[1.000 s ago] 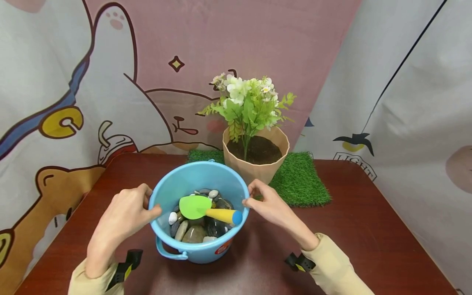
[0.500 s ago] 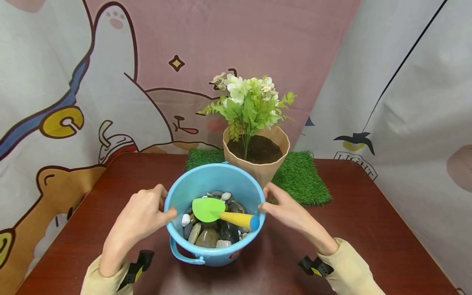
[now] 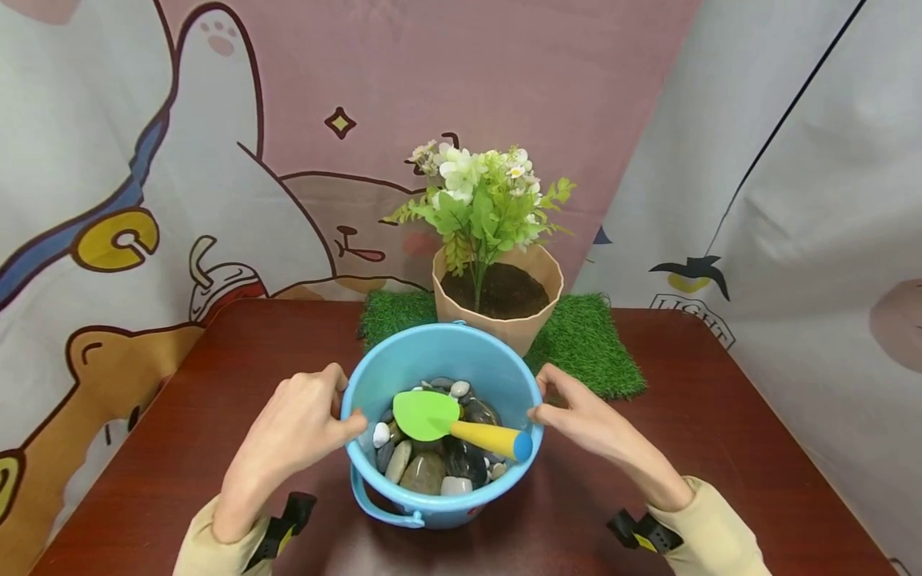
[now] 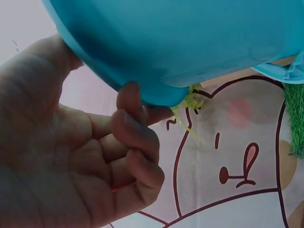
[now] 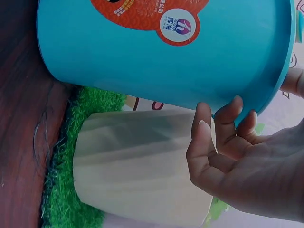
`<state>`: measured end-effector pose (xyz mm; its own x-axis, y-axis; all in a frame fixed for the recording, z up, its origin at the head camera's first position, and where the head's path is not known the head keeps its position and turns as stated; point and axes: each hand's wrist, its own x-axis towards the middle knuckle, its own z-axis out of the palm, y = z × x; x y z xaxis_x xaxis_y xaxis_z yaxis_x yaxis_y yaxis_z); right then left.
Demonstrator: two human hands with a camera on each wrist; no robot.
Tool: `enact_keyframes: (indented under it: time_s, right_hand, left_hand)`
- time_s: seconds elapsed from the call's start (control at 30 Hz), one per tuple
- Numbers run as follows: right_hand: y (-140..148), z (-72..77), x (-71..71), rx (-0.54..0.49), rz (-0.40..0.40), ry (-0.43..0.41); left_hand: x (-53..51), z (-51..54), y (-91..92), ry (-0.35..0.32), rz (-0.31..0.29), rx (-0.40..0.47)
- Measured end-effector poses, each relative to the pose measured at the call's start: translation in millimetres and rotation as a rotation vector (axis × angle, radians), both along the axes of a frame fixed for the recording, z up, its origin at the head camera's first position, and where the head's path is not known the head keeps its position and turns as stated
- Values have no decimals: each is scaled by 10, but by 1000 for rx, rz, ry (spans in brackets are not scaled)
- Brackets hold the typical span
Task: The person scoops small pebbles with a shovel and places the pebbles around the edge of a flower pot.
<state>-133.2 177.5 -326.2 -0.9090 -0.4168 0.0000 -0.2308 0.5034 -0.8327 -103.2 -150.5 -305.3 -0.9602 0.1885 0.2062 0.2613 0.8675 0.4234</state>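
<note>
Both hands grip opposite sides of the rim of a blue bucket (image 3: 425, 352). My left hand (image 3: 288, 436) has its thumb over the rim, and in the left wrist view the left hand (image 4: 95, 142) curls its fingers below the bucket's edge (image 4: 190, 42). On the other side, my right hand (image 3: 601, 428) pinches the rim; the right wrist view shows the right hand (image 5: 247, 166) with fingers bent by the bucket wall (image 5: 142, 61). Inside lie several stones (image 3: 423, 474) and a shovel with a green blade (image 3: 425, 415) and yellow handle (image 3: 486, 438).
Behind the bucket, a beige pot (image 3: 511, 330) holds soil and white flowers (image 3: 461, 172) on a green grass mat (image 3: 598, 352). A printed cloth (image 3: 576, 72) hangs behind the dark red table (image 3: 720, 416). The bucket's handle (image 3: 382, 512) hangs at its front left.
The bucket, held by both hands, has moved right and slightly toward the front edge, with the stones and shovel inside. The pot and mat have stayed in place.
</note>
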Motion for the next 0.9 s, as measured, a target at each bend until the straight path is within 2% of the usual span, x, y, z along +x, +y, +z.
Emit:
enact_keyframes:
  time_s: [0.67,0.9]
  right_hand:
    - [420,32,177,-6,-16,-79]
    - [539,51,223,12,-54,-78]
  left_hand:
    - [-46,-77,314,102,-99,16]
    - [-98,-90,420,105,-131,29]
